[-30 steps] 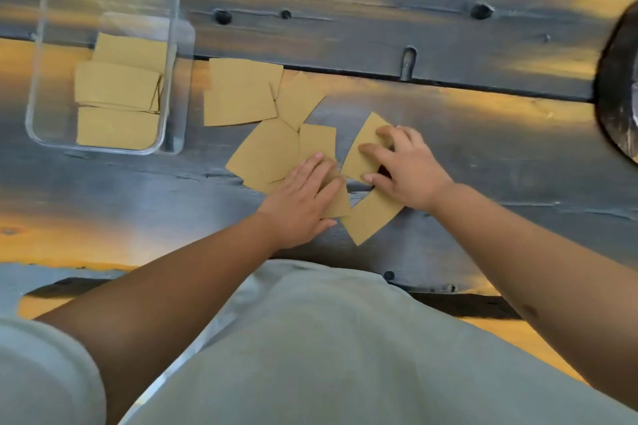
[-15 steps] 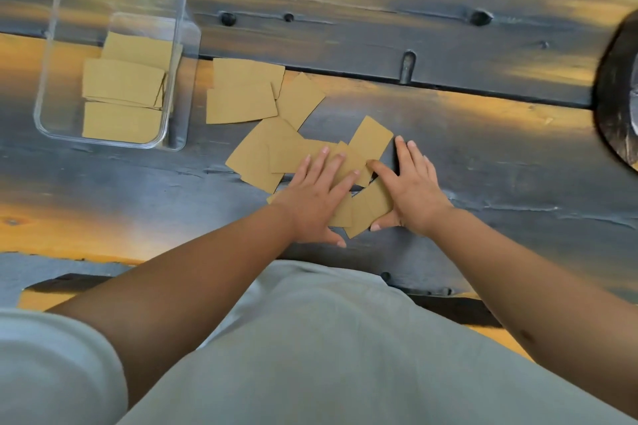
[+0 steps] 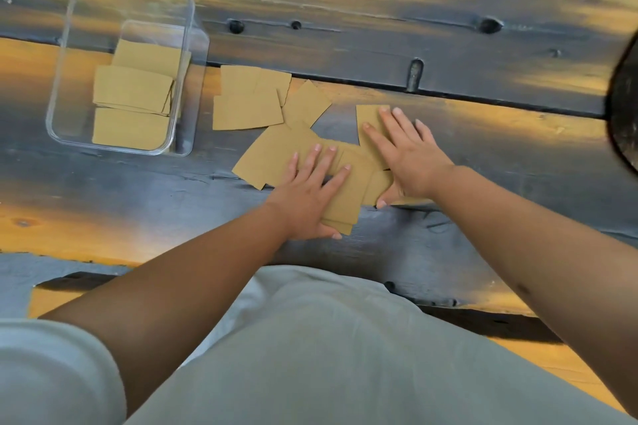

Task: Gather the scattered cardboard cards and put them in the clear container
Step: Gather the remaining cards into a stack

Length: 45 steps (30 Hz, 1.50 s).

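Several tan cardboard cards lie overlapped on the dark wooden table. My left hand [image 3: 310, 193] lies flat, fingers spread, on a small pile of cards [image 3: 345, 200] near the table's front. My right hand [image 3: 405, 155] presses flat on another card [image 3: 367, 117] just to the right, its thumb on the pile's edge. More loose cards [image 3: 247, 107] lie farther back to the left, and one large card [image 3: 266, 155] sits beside my left hand. The clear container [image 3: 65, 72] stands at the far left with several cards [image 3: 133, 90] inside.
The table [image 3: 483, 155] has a long seam and dark knot holes across the back. A dark round object [image 3: 625, 107] cuts in at the right edge. My grey shirt fills the bottom of the view.
Both hands have slid the cards together toward the middle. My right hand moved up and flattened onto the upper right card; the cards under my left hand are now more closely stacked.
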### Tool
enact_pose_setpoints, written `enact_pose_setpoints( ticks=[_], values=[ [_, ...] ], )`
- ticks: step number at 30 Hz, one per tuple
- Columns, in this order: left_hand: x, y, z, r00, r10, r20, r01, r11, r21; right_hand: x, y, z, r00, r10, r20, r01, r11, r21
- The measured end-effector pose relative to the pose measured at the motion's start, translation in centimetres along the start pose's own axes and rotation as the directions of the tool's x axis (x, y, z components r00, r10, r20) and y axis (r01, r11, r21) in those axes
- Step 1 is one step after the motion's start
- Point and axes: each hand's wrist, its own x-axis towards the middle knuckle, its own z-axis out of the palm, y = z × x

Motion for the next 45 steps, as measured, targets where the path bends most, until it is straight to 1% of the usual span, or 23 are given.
enact_pose_setpoints(
  ticks=[2, 3, 7, 9, 11, 12, 14, 15, 17, 20, 22, 23, 25, 26, 29, 30, 32, 35, 36, 37, 40, 42, 45],
  values=[
    [0.3, -0.2, -0.2, 0.996, 0.088, -0.020, -0.087, 0.995, 0.056, 0.5, 0.0, -0.4, 1.000, -0.004, -0.031, 0.006, 0.999, 0.041],
    [0.5, -0.2, -0.3, 0.994, 0.101, -0.037, -0.098, 0.993, 0.063, 0.6, -0.1, -0.5, 0.997, 0.020, -0.068, -0.015, 0.997, 0.070],
    [1.5, 0.2, -1.0, 0.990, 0.034, -0.138, -0.037, 0.999, -0.018, 0.6, -0.4, -0.4, 0.979, 0.154, -0.132, -0.124, 0.969, 0.214],
    [1.8, 0.5, -1.1, 0.988, 0.024, -0.153, -0.027, 0.999, -0.021, 0.2, -0.2, -0.2, 0.978, 0.166, -0.130, -0.129, 0.958, 0.255],
    [1.9, 1.2, -1.1, 0.990, -0.048, -0.136, 0.038, 0.996, -0.075, 0.0, 0.3, -0.1, 0.986, 0.130, -0.107, -0.092, 0.949, 0.303],
    [1.9, 1.7, -1.0, 0.988, -0.102, -0.115, 0.087, 0.988, -0.126, 0.0, 0.7, -0.2, 0.993, 0.085, -0.081, -0.059, 0.956, 0.287],
    [2.0, 2.7, -0.9, 0.981, -0.190, -0.044, 0.176, 0.958, -0.227, -0.1, 1.4, -0.4, 1.000, -0.005, -0.015, 0.008, 0.986, 0.166],
    [2.1, 3.1, -0.8, 0.978, -0.207, -0.011, 0.198, 0.948, -0.250, 0.0, 1.8, -0.5, 1.000, -0.024, 0.001, 0.023, 0.994, 0.108],
    [2.4, 3.8, -0.5, 0.983, -0.184, 0.016, 0.182, 0.948, -0.261, 0.1, 2.2, -0.7, 1.000, -0.022, 0.012, 0.021, 0.998, 0.064],
    [2.9, 4.4, -0.4, 0.988, -0.152, 0.009, 0.148, 0.946, -0.290, 0.9, 1.7, -0.9, 0.998, 0.035, -0.059, -0.029, 0.994, 0.109],
    [3.2, 4.9, -0.6, 0.982, -0.189, 0.004, 0.181, 0.934, -0.309, 1.5, 1.0, -1.0, 0.982, 0.144, -0.124, -0.119, 0.975, 0.186],
    [3.3, 5.0, -0.7, 0.977, -0.214, -0.001, 0.202, 0.926, -0.318, 1.7, 0.6, -1.1, 0.971, 0.210, -0.113, -0.177, 0.953, 0.245],
    [3.6, 5.2, -0.8, 0.968, -0.251, -0.011, 0.234, 0.916, -0.326, 1.8, 0.2, -1.2, 0.953, 0.300, -0.025, -0.267, 0.879, 0.394],
    [3.6, 5.3, -0.7, 0.965, -0.263, -0.021, 0.243, 0.916, -0.318, 1.7, 0.1, -1.2, 0.951, 0.308, 0.018, -0.282, 0.841, 0.462],
    [3.7, 5.2, -0.3, 0.960, -0.264, -0.090, 0.233, 0.937, -0.260, 1.2, -0.2, -1.3, 0.960, 0.276, 0.055, -0.254, 0.768, 0.588],
    [3.8, 5.2, -0.2, 0.961, -0.250, -0.115, 0.218, 0.947, -0.237, 1.1, -0.2, -1.5, 0.954, 0.294, 0.064, -0.263, 0.713, 0.650],
    [3.8, 4.9, 0.0, 0.969, -0.191, -0.159, 0.159, 0.968, -0.195, 0.8, -0.3, -1.7, 0.918, 0.382, 0.110, -0.315, 0.530, 0.788],
    [3.9, 4.4, 0.1, 0.972, -0.035, -0.234, 0.002, 0.990, -0.138, 0.3, -0.8, -2.0, 0.871, 0.441, 0.217, -0.301, 0.129, 0.945],
    [3.8, 4.2, 0.2, 0.967, 0.016, -0.253, -0.050, 0.991, -0.128, 0.1, -1.1, -2.0, 0.863, 0.444, 0.243, -0.289, 0.038, 0.957],
    [3.7, 4.0, 0.3, 0.963, 0.054, -0.266, -0.091, 0.988, -0.127, -0.1, -1.4, -1.9, 0.860, 0.444, 0.250, -0.285, 0.013, 0.958],
    [3.4, 3.5, 0.6, 0.954, 0.108, -0.280, -0.164, 0.968, -0.188, -0.4, -2.0, -1.7, 0.884, 0.405, 0.232, -0.261, 0.018, 0.965],
    [3.4, 3.1, 0.6, 0.953, 0.109, -0.284, -0.189, 0.943, -0.272, -0.6, -2.0, -1.8, 0.916, 0.324, 0.237, -0.230, -0.060, 0.971],
    [3.4, 2.7, 0.4, 0.948, 0.094, -0.303, -0.221, 0.881, -0.418, -0.9, -1.7, -1.9, 0.944, 0.162, 0.288, -0.254, -0.204, 0.945]
  ],
)
